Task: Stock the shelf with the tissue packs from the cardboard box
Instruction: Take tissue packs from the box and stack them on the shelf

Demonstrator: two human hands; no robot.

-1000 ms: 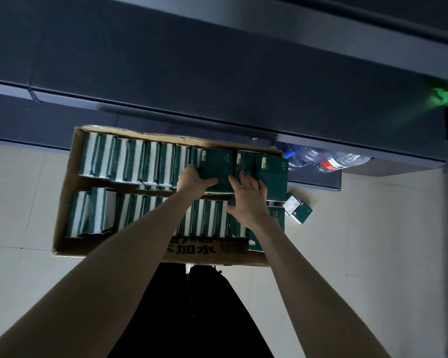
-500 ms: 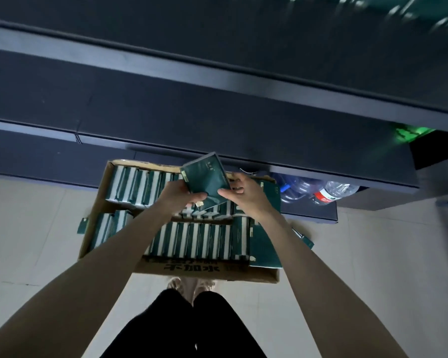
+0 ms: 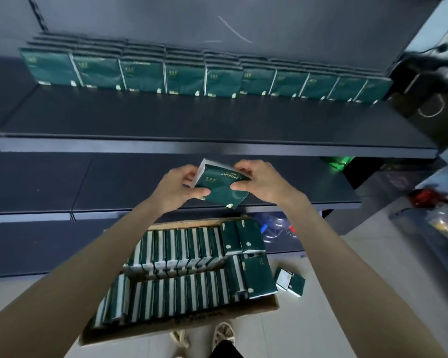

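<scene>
I hold one dark green tissue pack [image 3: 221, 186] in the air with both hands, over the lower shelf board. My left hand [image 3: 177, 187] grips its left side and my right hand [image 3: 260, 180] grips its right side. Below it on the floor lies the open cardboard box [image 3: 264, 307], filled with two rows of several green and white tissue packs [image 3: 189, 250]. On the upper shelf [image 3: 192, 120], a row of several green packs [image 3: 184, 77] stands upright against the back panel.
The lower shelf board [image 3: 114, 182] is dark and bare in front of my hands. Two loose packs [image 3: 290, 280] lie on the floor right of the box. Plastic bottles [image 3: 277, 227] sit under the shelving. My feet [image 3: 224, 333] stand just behind the box.
Both hands lifted one pack out of the box and raised it to shelf height. My view tilted up, bringing the stocked upper shelf into sight.
</scene>
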